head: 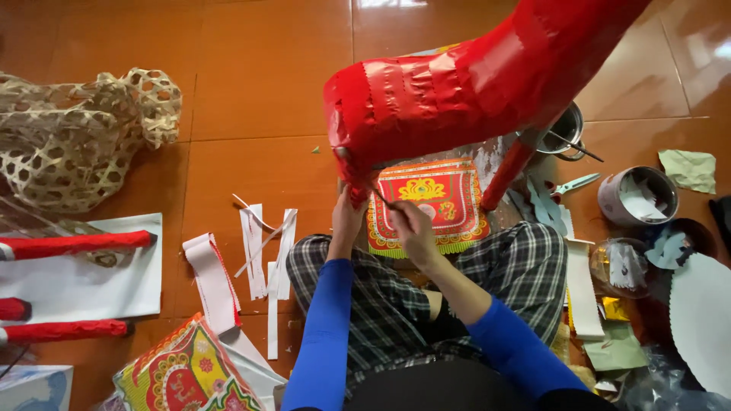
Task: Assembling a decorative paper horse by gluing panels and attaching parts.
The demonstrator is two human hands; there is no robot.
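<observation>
A large red paper-covered animal figure (464, 76) stands over my lap on thin red legs. My left hand (346, 217) grips the bottom of its front leg (356, 186). My right hand (410, 227) holds a thin stick-like tool (381, 198), likely a brush, whose tip touches that same leg. Below the figure lies a red, yellow and green patterned paper panel (434, 199). My sleeves are blue, and my trousers are checked.
A woven bamboo frame (76, 141) lies at the left, above red-wrapped sticks (72, 245) on white paper. White paper strips (263, 251) and printed sheets (186, 373) lie on the tiled floor. A metal pot (567, 129), scissors (572, 183), a grey tub (636, 196) and paper scraps crowd the right.
</observation>
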